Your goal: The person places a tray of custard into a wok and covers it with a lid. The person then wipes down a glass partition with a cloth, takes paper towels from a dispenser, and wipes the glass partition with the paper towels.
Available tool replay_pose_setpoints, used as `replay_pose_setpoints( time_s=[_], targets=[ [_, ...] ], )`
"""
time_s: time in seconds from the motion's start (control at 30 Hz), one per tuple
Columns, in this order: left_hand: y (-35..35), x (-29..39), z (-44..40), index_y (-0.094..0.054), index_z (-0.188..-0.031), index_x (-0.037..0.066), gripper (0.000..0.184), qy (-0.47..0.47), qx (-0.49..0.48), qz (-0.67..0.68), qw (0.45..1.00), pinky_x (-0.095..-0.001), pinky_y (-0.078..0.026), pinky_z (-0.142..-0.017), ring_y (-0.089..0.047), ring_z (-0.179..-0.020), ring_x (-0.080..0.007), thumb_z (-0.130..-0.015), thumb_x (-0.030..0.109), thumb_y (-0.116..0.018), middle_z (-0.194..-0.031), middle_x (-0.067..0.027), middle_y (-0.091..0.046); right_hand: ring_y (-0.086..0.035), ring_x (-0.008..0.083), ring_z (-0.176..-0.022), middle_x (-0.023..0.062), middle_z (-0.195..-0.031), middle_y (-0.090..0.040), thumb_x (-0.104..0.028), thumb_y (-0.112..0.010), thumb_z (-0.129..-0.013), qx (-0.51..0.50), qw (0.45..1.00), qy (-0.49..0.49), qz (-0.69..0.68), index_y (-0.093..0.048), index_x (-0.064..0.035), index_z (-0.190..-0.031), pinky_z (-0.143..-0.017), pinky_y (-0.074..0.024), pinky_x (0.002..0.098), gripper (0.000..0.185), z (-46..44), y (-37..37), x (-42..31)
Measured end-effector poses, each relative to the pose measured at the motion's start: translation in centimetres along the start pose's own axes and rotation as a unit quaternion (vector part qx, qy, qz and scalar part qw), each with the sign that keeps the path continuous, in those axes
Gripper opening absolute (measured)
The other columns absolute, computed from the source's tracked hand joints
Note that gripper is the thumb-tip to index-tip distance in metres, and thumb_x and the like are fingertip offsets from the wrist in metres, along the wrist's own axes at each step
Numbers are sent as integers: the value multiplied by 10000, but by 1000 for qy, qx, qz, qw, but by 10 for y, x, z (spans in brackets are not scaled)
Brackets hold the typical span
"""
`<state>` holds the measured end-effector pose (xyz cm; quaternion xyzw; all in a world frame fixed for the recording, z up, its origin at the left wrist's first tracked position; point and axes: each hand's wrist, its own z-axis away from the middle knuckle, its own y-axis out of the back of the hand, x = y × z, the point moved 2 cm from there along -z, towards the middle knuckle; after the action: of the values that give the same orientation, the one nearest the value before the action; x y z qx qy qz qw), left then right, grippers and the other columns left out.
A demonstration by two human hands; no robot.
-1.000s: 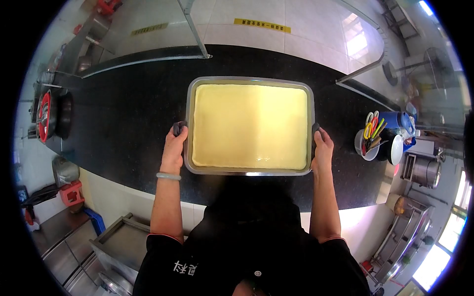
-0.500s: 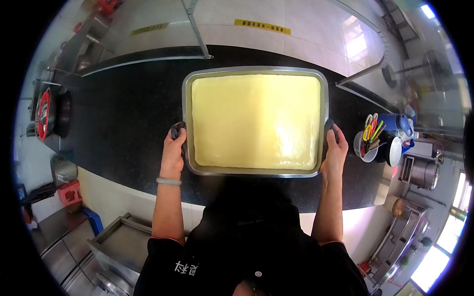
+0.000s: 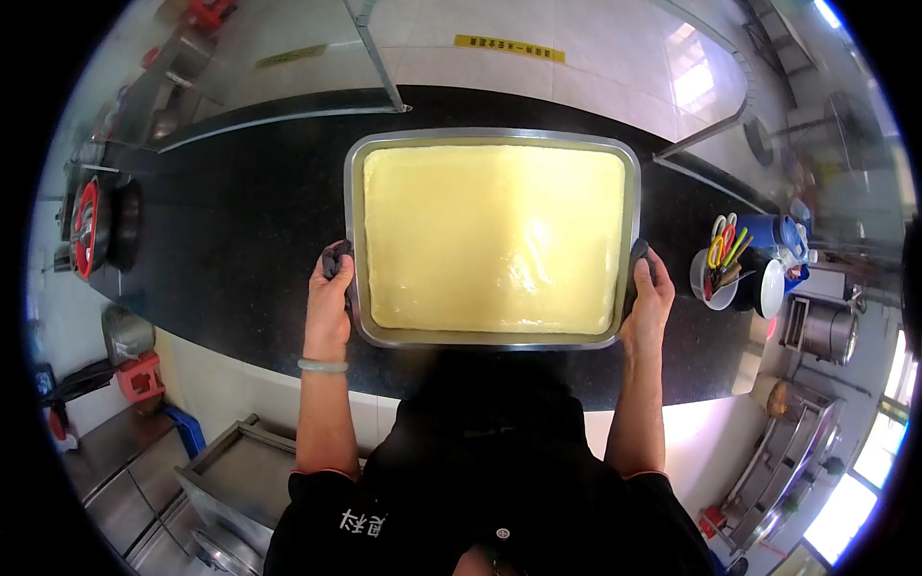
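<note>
A rectangular metal tray (image 3: 492, 339) is held up in front of me over the black counter. Inside it lies a flat, shiny, pale yellow layer (image 3: 480, 240) that nearly fills the tray. My left hand (image 3: 329, 293) grips the tray's left side, with a dark cloth (image 3: 335, 259) between fingers and rim. At the right side, my right hand (image 3: 650, 293) holds the tray with another dark cloth (image 3: 638, 253). Both thumbs show; the other fingers are partly hidden.
On the black counter (image 3: 230, 230), a white container (image 3: 713, 285) with scissors and tools stands at the right, beside a blue container (image 3: 764, 230). A red-rimmed basin (image 3: 86, 228) sits at the far left. Clear partitions (image 3: 279, 67) line the back edge.
The tray looks larger than a second ago, having come closer to me. My hands are further apart in view, and the tray has shifted slightly left since half a second ago.
</note>
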<state>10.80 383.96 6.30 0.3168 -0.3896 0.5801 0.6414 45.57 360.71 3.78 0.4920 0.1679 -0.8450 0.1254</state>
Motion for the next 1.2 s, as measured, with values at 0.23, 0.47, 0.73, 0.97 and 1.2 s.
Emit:
replay_pose_setpoints(
  time_s=[0.23,0.47,0.73,0.97,1.2],
  targets=[
    [-6,5,-4,-578,-1164,42,240,4,5,-8,1000,-255,-480,-827,-577,-923,-102,-934,112,-587,-1040,-21,-627,-645,154,-844,101,-1013,-655,-82,-506,-956,12,1000,1,6,-540,54,-1203,-774,-530,283,285,-6,-2,4],
    [-7,6,0,-576,-1169,45,251,-18,15,-5,1000,-259,-472,-845,-574,-940,-105,-931,121,-594,-1044,-19,-627,-646,163,-880,103,-1032,-656,-73,-513,-949,-14,999,41,-23,-543,52,-1203,-800,-527,290,285,-2,3,0],
    [-6,14,-2,-573,-1171,41,246,-25,1,1,1000,-260,-470,-852,-575,-944,-109,-936,114,-582,-1049,-21,-627,-651,163,-863,102,-1018,-660,-76,-517,-947,-30,998,44,-45,-543,50,-1201,-788,-533,289,285,-3,-5,-4],
    [-5,11,-1,-572,-1167,40,245,-22,-2,-1,1000,-255,-470,-850,-573,-937,-105,-935,118,-585,-1048,-22,-626,-650,158,-854,103,-1014,-658,-75,-510,-950,-27,998,38,-35,-541,55,-1198,-779,-535,283,281,-5,-1,2],
    [-6,9,-1,-573,-1162,42,242,-11,-2,-4,1000,-253,-469,-847,-569,-936,-103,-934,123,-588,-1042,-17,-623,-651,155,-843,101,-1003,-657,-73,-505,-952,-23,999,28,-26,-544,51,-1190,-769,-537,279,272,-4,1,3]
  ],
)
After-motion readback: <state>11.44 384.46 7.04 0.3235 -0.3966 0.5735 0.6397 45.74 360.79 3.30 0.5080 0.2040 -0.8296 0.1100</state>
